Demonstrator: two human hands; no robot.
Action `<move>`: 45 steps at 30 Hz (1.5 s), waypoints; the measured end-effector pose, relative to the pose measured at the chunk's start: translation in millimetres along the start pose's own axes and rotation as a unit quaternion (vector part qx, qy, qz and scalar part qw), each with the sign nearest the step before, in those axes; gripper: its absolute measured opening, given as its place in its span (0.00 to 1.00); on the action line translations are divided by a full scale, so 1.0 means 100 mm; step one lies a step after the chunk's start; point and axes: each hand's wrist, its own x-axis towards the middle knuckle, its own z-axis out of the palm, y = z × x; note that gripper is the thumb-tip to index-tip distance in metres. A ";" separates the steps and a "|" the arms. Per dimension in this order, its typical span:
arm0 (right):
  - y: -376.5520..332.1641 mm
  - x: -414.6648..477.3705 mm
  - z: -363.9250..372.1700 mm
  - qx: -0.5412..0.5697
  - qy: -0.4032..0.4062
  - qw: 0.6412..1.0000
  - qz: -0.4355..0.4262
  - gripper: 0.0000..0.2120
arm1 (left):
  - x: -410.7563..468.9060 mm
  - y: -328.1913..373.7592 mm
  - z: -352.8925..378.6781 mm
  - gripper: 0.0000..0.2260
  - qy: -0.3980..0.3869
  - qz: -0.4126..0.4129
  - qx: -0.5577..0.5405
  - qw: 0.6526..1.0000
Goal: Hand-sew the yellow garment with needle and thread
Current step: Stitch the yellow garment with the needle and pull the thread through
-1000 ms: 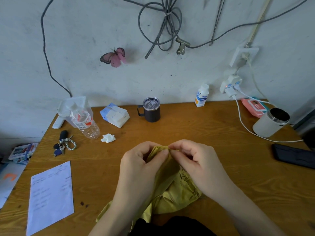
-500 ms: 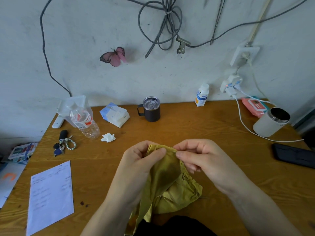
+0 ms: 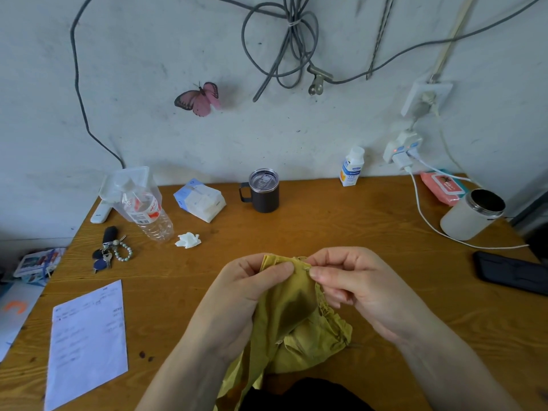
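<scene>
Left hand [image 3: 246,289] pinches the folded top edge of the yellow garment [image 3: 296,315] under its thumb; right hand [image 3: 361,283], fingers curled, pinches the same edge just beside that grip.

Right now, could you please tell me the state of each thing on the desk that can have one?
yellow garment, bunched, top edge held up.
left hand, pinching the garment's folded edge.
right hand, pinching the garment's seam.
dark mug, upright, lid on.
white canister, upright, open-topped.
small white bottle, upright, capped.
tissue, crumpled.
</scene>
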 end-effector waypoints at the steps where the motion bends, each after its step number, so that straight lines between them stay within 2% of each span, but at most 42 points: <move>1: 0.01 -0.01 0.00 -0.003 0.002 1.000 -0.002 0.06 | 0.00 -0.01 0.00 0.08 0.000 -0.005 -0.002 1.000; 11: 0.04 -0.02 0.01 -0.022 0.025 0.999 -0.019 0.08 | 0.03 -0.03 0.01 0.09 0.003 -0.020 -0.041 0.999; 23: 0.12 -0.02 0.06 -0.137 0.073 0.985 -0.077 0.11 | 0.07 -0.08 -0.01 0.11 -0.003 -0.052 -0.055 0.997; 29: 0.13 -0.02 0.09 -0.191 0.082 0.972 -0.109 0.07 | 0.05 -0.10 0.01 0.11 -0.017 -0.057 -0.064 0.996; 31: 0.12 0.00 0.08 -0.163 0.062 0.979 -0.103 0.05 | 0.05 -0.10 -0.01 0.11 -0.026 -0.055 -0.069 0.996; 37: 0.13 0.02 0.05 -0.071 0.018 0.992 -0.100 0.06 | 0.01 -0.06 -0.04 0.09 -0.093 -0.051 -0.070 0.992; 42: 0.13 0.04 0.05 -0.084 0.008 0.990 -0.109 0.04 | 0.02 -0.09 -0.03 0.10 -0.072 -0.026 -0.019 0.997; 45: 0.15 0.02 0.03 -0.073 -0.004 0.992 -0.102 0.04 | 0.02 -0.09 -0.04 0.11 -0.078 -0.016 -0.036 0.996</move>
